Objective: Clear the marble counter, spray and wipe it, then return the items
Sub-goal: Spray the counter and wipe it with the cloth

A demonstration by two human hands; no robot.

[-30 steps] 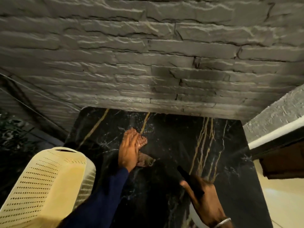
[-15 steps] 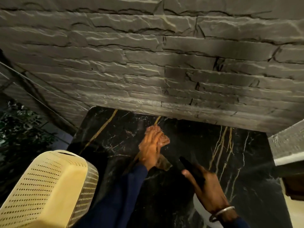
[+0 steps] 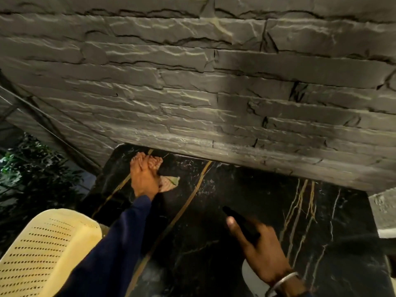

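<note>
The black marble counter (image 3: 214, 211) with gold veins runs up to a grey stone wall. My left hand (image 3: 143, 179) presses a brownish cloth (image 3: 169, 182) flat on the counter's far left corner, close to the wall; most of the cloth is under the palm. My right hand (image 3: 261, 249) hovers over the counter's near middle and grips a spray bottle: its black nozzle and trigger (image 3: 240, 224) point toward the wall, and a piece of the white body (image 3: 248, 277) shows below the wrist.
A cream perforated plastic basket (image 3: 45, 254) lies upturned at the lower left, beside the counter's left edge. Dark foliage (image 3: 25, 168) fills the far left. A light ledge (image 3: 383, 211) borders the counter on the right. The stone wall (image 3: 214, 93) closes the back.
My left hand has slid the cloth away from me toward the far left corner by the wall. My right hand keeps hold of the spray bottle over the near counter.
</note>
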